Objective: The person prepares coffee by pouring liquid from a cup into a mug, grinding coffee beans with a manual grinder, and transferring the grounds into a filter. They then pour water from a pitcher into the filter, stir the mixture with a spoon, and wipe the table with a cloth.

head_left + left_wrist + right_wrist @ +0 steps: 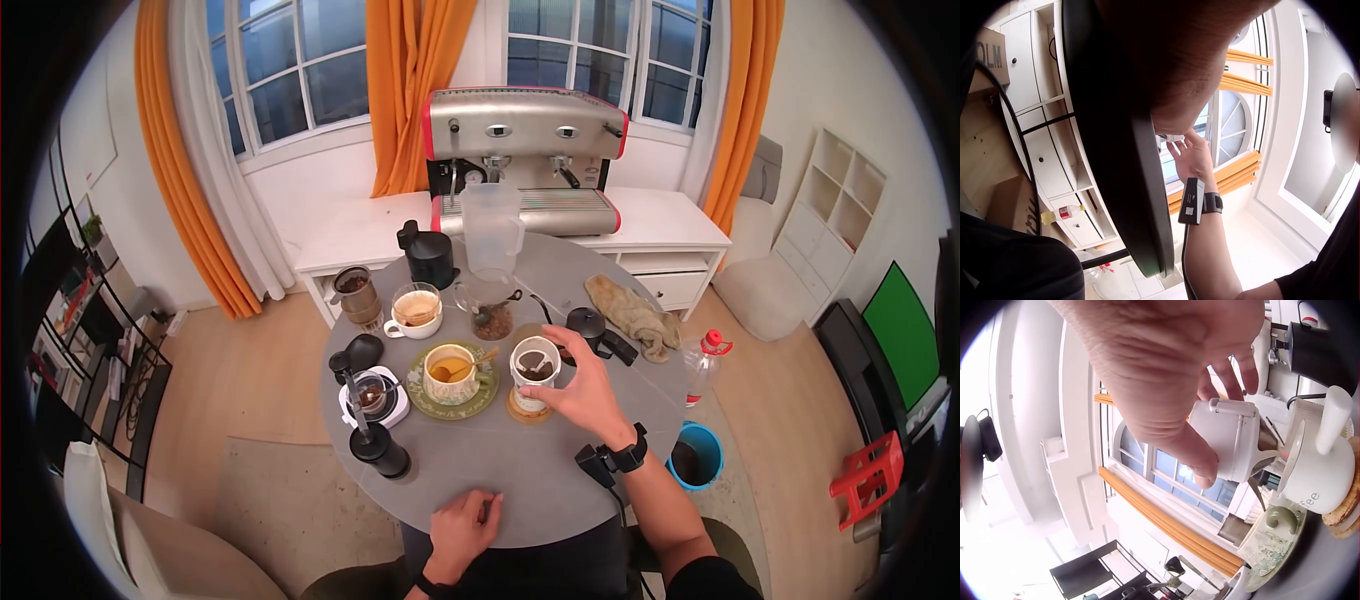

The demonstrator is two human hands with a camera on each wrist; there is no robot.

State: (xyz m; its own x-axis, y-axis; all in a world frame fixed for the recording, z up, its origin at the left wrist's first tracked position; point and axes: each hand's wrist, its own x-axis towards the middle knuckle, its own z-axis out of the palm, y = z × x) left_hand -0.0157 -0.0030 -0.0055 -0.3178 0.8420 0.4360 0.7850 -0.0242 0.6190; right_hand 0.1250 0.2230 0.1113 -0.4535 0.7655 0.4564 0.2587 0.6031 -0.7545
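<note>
My right hand (580,390) holds a white round-rimmed container (1229,434) between thumb and fingers, with dark grounds inside. It is tilted in the right wrist view, and metal parts jut from its lower side close to a white coffee pot (1319,472). The pot bears coffee lettering, has a white handle and stands on a wooden coaster (528,413). To its left, a cup of amber liquid (450,372) with a wooden spoon sits on a green plate (425,400). My left hand (466,528) rests at the table's front edge, fingers loosely curled, holding nothing.
On the grey table (480,470) stand a black hand grinder (380,452), a white scale (398,405), a glass jar of beans (492,322), a clear jug (490,220) and a black kettle (588,325). A cloth (633,312) lies at right; an espresso machine (530,140) is behind.
</note>
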